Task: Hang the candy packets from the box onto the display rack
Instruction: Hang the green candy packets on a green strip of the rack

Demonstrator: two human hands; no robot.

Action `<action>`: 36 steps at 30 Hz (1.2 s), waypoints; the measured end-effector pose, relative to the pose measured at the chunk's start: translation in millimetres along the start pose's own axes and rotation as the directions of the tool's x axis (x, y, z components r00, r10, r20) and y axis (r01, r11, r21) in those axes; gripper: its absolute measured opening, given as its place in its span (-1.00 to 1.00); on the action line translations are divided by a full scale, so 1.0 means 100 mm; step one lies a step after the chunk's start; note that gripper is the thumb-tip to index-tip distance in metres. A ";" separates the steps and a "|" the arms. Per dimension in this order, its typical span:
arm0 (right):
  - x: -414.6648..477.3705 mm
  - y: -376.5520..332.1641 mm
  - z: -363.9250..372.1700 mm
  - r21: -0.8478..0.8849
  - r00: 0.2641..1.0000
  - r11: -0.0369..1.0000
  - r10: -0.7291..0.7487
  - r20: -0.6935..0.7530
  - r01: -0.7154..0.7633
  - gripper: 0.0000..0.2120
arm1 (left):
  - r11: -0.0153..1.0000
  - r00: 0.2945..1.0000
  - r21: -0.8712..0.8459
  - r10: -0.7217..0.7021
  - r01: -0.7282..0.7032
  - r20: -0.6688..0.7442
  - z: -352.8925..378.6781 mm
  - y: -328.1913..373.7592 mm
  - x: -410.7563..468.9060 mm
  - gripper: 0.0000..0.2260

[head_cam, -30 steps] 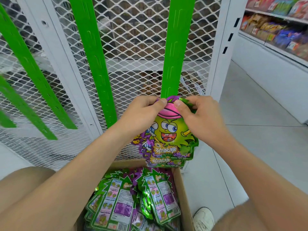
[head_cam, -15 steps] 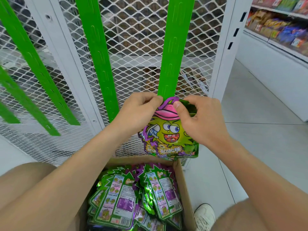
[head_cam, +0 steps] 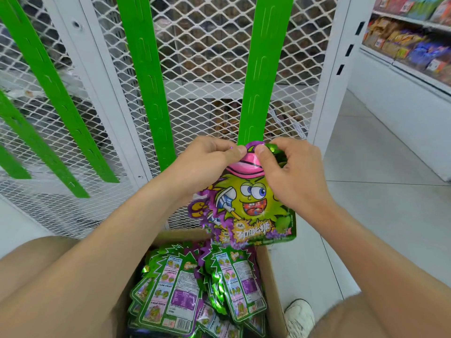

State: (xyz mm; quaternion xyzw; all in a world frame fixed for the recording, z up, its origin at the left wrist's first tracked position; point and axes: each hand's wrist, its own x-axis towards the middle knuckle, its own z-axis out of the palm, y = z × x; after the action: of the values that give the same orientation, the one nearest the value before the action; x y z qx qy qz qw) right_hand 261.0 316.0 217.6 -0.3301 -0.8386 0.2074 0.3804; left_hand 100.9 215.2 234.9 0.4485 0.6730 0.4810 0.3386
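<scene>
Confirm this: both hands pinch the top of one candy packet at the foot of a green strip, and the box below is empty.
Wrong on the box: the head view shows it full of packets. The left hand and right hand do pinch the candy packet at the green strip.

Packet [head_cam: 249,206] above box [head_cam: 271,276], before rack [head_cam: 263,69]

Bright, even light is filling the view, leaving only faint shadows. Foil on the boxed candy packets [head_cam: 175,296] is glinting. Wide-angle distortion is bowing the rack posts [head_cam: 333,69]; the snack shelves [head_cam: 405,45] are blurring.
</scene>
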 end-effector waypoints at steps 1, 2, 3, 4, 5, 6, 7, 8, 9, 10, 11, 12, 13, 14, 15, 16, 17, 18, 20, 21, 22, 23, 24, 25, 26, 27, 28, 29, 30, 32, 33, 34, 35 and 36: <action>0.00 -0.01 0.00 0.006 1.000 1.000 0.003 0.010 -0.003 -0.64 | 1.000 1.000 -0.003 -0.004 0.004 0.003 0.00 0.01 0.00 -0.79; 0.00 -0.01 0.00 0.009 1.000 1.000 0.009 0.015 -0.009 -0.63 | 1.000 1.000 -0.007 -0.011 0.012 0.006 0.00 0.01 -0.01 -0.78; 0.00 -0.01 0.00 0.009 1.000 1.000 0.014 0.016 -0.014 -0.63 | 1.000 1.000 -0.014 -0.020 0.020 0.011 -0.01 0.01 -0.01 -0.78; -0.01 -0.02 0.01 0.006 1.000 1.000 0.018 0.015 -0.018 -0.62 | 0.999 1.000 -0.022 -0.025 0.025 0.014 -0.01 0.01 -0.02 -0.77; -0.01 -0.02 0.01 0.004 1.000 1.000 0.020 0.014 -0.020 -0.61 | 0.999 1.000 -0.022 -0.023 0.024 0.017 -0.01 0.01 -0.02 -0.77; -0.01 -0.03 0.01 0.002 1.000 1.000 0.019 0.016 -0.019 -0.61 | 1.000 1.000 -0.012 -0.017 0.017 0.017 -0.01 0.01 -0.02 -0.76; -0.02 -0.03 0.02 -0.003 1.000 1.000 0.013 0.021 -0.013 -0.61 | 1.000 1.000 0.004 -0.011 0.011 0.017 -0.01 0.01 -0.02 -0.76; -0.02 -0.02 0.02 -0.015 1.000 1.000 0.004 0.031 -0.003 -0.63 | 1.000 1.000 0.012 -0.008 0.008 0.016 0.00 0.00 -0.02 -0.75; -0.02 -0.01 0.02 -0.036 0.999 0.999 -0.007 0.045 0.009 -0.64 | 1.000 1.000 0.012 -0.011 0.011 0.015 0.00 -0.01 -0.02 -0.74; -0.03 0.01 0.02 -0.065 0.998 0.998 -0.018 0.065 0.022 -0.65 | 1.000 1.000 0.010 -0.018 0.018 0.012 0.01 -0.02 -0.02 -0.73; -0.04 0.03 0.03 -0.103 0.995 0.994 -0.029 0.095 0.038 -0.64 | 1.000 1.000 0.013 -0.018 0.018 0.006 0.01 -0.02 -0.02 -0.72; -0.06 0.05 0.05 -0.146 0.991 0.988 -0.036 0.131 0.056 -0.63 | 1.000 1.000 0.024 -0.005 0.005 -0.001 0.01 -0.05 -0.02 -0.71; -0.09 0.06 0.07 -0.182 0.986 0.981 -0.040 0.165 0.070 -0.63 | 0.999 1.000 0.043 0.018 -0.018 -0.012 0.00 -0.07 -0.01 -0.71; -0.12 0.05 0.09 -0.201 0.982 0.976 -0.046 0.185 0.084 -0.62 | 0.997 0.999 0.063 0.042 -0.041 -0.029 0.00 -0.08 -0.01 -0.72; -0.15 0.05 0.10 -0.203 0.981 0.975 -0.055 0.188 0.093 -0.62 | 0.996 0.997 0.074 0.059 -0.055 -0.045 -0.01 -0.08 -0.01 -0.73; -0.16 0.04 0.11 -0.190 0.982 0.977 -0.066 0.176 0.100 -0.63 | 0.996 0.997 0.075 0.060 -0.056 -0.057 -0.02 -0.08 -0.01 -0.74; -0.17 0.03 0.11 -0.176 0.985 0.979 -0.077 0.156 0.104 -0.63 | 0.997 0.997 0.065 0.049 -0.045 -0.063 -0.03 -0.07 -0.02 -0.75; -0.17 0.02 0.10 -0.175 0.987 0.978 -0.087 0.134 0.110 -0.64 | 0.999 0.998 0.046 0.031 -0.028 -0.063 -0.03 -0.06 -0.03 -0.76; -0.16 0.01 0.07 -0.207 0.988 0.969 -0.114 0.101 0.133 -0.65 | 1.000 0.998 0.016 -0.009 0.010 -0.066 -0.04 -0.02 -0.05 -0.73; -0.16 0.00 0.06 -0.215 0.988 0.966 -0.125 0.086 0.141 -0.65 | 0.999 0.998 0.021 -0.023 0.024 -0.066 -0.05 0.00 -0.06 -0.69; -0.16 0.00 0.05 -0.210 0.989 0.967 -0.133 0.070 0.145 -0.64 | 0.999 0.998 0.031 -0.031 0.033 -0.057 -0.07 0.02 -0.06 -0.65; -0.16 -0.01 0.05 -0.210 0.989 0.967 -0.139 0.055 0.148 -0.64 | 0.998 0.999 0.038 -0.041 0.043 -0.035 -0.08 0.04 -0.06 -0.64; -0.16 -0.02 0.04 -0.221 0.988 0.963 -0.148 0.044 0.154 -0.64 | 0.998 0.999 0.042 -0.054 0.054 -0.007 -0.10 0.05 -0.06 -0.66; -0.16 -0.03 0.04 -0.238 0.987 0.957 -0.160 0.033 0.163 -0.65 | 0.997 0.998 0.043 -0.066 0.065 0.023 -0.11 0.05 -0.05 -0.68; -0.16 -0.03 0.03 -0.253 0.985 0.952 -0.172 0.020 0.171 -0.66 | 0.996 0.995 0.038 -0.080 0.078 0.053 -0.13 0.06 -0.04 -0.70; -0.15 -0.04 0.03 -0.262 0.984 0.949 -0.180 0.005 0.175 -0.68 | 0.995 0.992 0.026 -0.099 0.097 0.083 -0.14 0.06 -0.04 -0.72; -0.13 -0.03 0.02 -0.267 0.983 0.947 -0.185 -0.009 0.176 -0.69 | 0.993 0.987 0.008 -0.116 0.116 0.108 -0.15 0.06 -0.03 -0.74; -0.12 -0.02 0.02 -0.267 0.982 0.947 -0.189 -0.019 0.177 -0.69 | 0.992 0.985 -0.013 -0.126 0.128 0.121 -0.16 0.05 -0.02 -0.74; -0.10 0.00 0.02 -0.259 0.981 0.949 -0.192 -0.030 0.178 -0.68 | 0.991 0.984 -0.029 -0.128 0.132 0.125 -0.16 0.04 -0.02 -0.74; -0.08 0.02 0.03 -0.242 0.980 0.955 -0.191 -0.055 0.172 -0.67 | 0.989 0.981 -0.070 -0.118 0.130 0.152 -0.17 0.04 -0.02 -0.77; -0.07 0.02 0.03 -0.239 0.981 0.957 -0.184 -0.066 0.164 -0.66 | 0.988 0.979 -0.094 -0.108 0.125 0.174 -0.17 0.03 -0.02 -0.75; -0.07 0.01 0.04 -0.237 0.981 0.958 -0.181 -0.073 0.159 -0.66 | 0.987 0.978 -0.109 -0.099 0.120 0.184 -0.17 0.02 -0.02 -0.73; -0.07 0.00 0.05 -0.232 0.980 0.959 -0.185 -0.077 0.163 -0.66 | 0.987 0.979 -0.116 -0.091 0.114 0.184 -0.16 0.01 -0.02 -0.72; -0.08 -0.01 0.05 -0.230 0.977 0.958 -0.196 -0.081 0.173 -0.67 | 0.986 0.981 -0.122 -0.088 0.110 0.171 -0.15 0.00 -0.02 -0.73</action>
State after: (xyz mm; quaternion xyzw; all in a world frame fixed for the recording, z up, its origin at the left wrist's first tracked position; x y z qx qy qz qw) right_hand 260.4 309.4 210.9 -0.3010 -0.8630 0.0590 0.4015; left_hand 88.1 208.6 239.6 0.4297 0.6311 0.4678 0.4453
